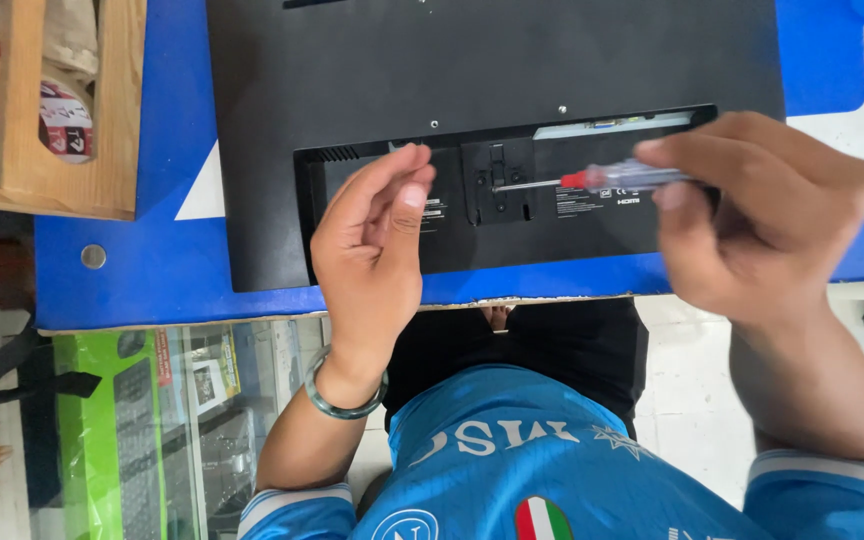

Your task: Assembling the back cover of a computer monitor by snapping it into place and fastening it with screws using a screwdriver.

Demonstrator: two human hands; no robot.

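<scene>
Two hands are working: the right hand (752, 215) is gripping a light, stiff screwdriver (602, 179) by its handle, the left hand (372, 245) is hovering loosely curled, empty, over the fragile monitor (352, 80).

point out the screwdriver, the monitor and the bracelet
screwdriver (620, 177), head view, on its clear handle just past the red collar
monitor (352, 70), head view, on the bare black back panel
bracelet (344, 408), head view, on the green band at the left wrist
</scene>
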